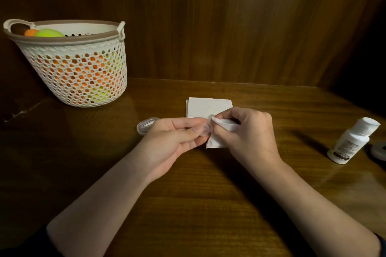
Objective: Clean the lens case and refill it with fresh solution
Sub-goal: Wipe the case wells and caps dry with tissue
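The left hand (173, 137) is pinching the clear lens case (203, 131). The right hand (246, 129) is gripping a tissue (217, 142) against it. Both are hovering mid-desk (208, 194), well apart from the basket (77, 64) and bottle (353, 142).

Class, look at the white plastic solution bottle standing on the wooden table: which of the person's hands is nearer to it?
Right. The right hand, gripping a white tissue, lies left of the white plastic solution bottle across bare table. The left hand, pinching a small clear piece, lies farther left.
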### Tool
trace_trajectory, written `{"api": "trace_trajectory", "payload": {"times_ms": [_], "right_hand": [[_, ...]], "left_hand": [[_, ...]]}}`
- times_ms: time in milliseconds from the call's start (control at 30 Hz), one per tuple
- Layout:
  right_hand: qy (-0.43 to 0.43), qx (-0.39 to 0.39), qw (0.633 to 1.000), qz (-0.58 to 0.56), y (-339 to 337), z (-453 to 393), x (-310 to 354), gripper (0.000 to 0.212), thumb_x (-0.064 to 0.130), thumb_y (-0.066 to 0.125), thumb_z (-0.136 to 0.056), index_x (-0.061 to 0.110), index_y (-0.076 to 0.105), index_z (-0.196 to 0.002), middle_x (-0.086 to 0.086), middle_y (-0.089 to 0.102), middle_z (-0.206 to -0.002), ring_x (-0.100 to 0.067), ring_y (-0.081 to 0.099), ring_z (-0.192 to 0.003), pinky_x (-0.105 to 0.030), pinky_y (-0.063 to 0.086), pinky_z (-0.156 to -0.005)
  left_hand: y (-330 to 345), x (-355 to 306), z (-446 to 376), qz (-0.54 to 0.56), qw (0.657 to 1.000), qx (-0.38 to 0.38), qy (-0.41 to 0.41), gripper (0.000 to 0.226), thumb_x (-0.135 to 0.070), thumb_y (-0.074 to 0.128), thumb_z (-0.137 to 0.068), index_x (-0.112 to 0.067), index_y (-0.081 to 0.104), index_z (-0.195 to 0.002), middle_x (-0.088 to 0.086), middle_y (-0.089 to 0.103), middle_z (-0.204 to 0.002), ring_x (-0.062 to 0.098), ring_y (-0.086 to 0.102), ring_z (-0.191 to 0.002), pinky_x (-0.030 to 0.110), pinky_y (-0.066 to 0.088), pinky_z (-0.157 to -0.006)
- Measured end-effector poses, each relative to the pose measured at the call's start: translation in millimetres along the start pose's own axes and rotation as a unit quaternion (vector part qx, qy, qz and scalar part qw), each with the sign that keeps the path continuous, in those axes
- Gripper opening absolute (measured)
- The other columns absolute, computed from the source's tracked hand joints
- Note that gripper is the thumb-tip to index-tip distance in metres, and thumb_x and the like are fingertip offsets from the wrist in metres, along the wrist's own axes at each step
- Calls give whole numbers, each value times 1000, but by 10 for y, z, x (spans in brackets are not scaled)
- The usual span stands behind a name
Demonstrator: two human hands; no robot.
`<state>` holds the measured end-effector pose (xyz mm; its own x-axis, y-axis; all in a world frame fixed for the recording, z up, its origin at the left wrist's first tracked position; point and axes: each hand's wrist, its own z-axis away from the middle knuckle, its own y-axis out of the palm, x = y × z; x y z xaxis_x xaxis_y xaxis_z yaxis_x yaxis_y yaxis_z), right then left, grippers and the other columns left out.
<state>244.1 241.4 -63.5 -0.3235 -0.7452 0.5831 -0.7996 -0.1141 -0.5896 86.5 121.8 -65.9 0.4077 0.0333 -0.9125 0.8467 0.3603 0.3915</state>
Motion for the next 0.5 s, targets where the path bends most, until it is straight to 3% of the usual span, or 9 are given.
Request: {"api": "trace_trajectory", "payload": {"times_ms": [200,367,500], "right_hand": [[-49,63,995,56,-50,-20,24,15,28,84,-92,21,85,-105,9,80,-100,3,65,-81,-5,44,-72],[-70,121,989,42,-107,-22,-40,16,29,82,-94,28,83,-110,13,81,-109,0,69,-97,-14,52,-82],[-59,128,989,35,-99,-19,-106,27,26,84,-94,30,83,-120,14,81,-117,4,70,-105,1,45,-84]], "left_hand": [[-35,37,18,21,1000,-14,12,27,-2,75,-88,-6,81,-114,17,80,-120,27,79,-112,29,65,-86],[-54,28,10,5,1000,-14,4,26,-13,78,-81,-4,86,-104,13,79,-127,25,78,-114,29,64,-88],[-64,20,-2,44,999,2,-13,22,-4,71,-94,-10,85,-110,13,77,-131,27,77,-117,31,64,-89]]}}
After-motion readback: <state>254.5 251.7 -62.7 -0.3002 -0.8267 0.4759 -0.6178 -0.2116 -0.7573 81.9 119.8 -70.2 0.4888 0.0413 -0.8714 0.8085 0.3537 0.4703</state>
